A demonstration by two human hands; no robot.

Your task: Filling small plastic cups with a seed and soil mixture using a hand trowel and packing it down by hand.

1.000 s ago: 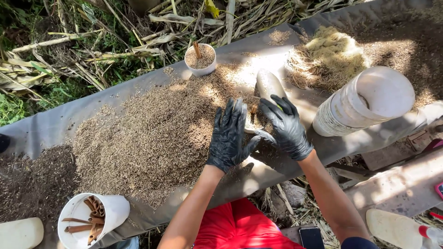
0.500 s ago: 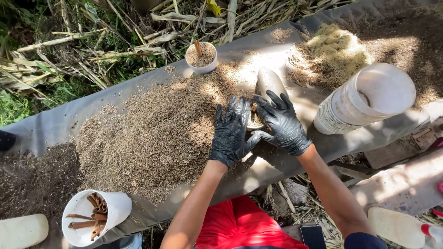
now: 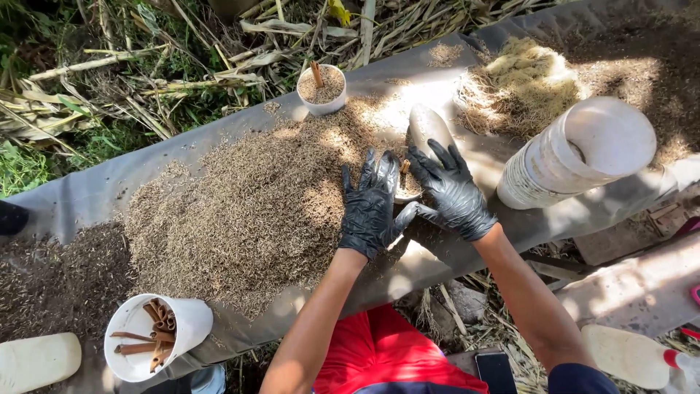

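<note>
Compared with a second ago, both black-gloved hands sit closer around the small white cup at frame centre, left hand and right hand with fingers spread, cupping seed from the brown seed heap against it, indicating filling continues.

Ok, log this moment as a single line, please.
left hand: black glove, flat on seed heap | right hand: black glove, on small cup | nearby: white bucket, cinnamon-stick cup
</note>
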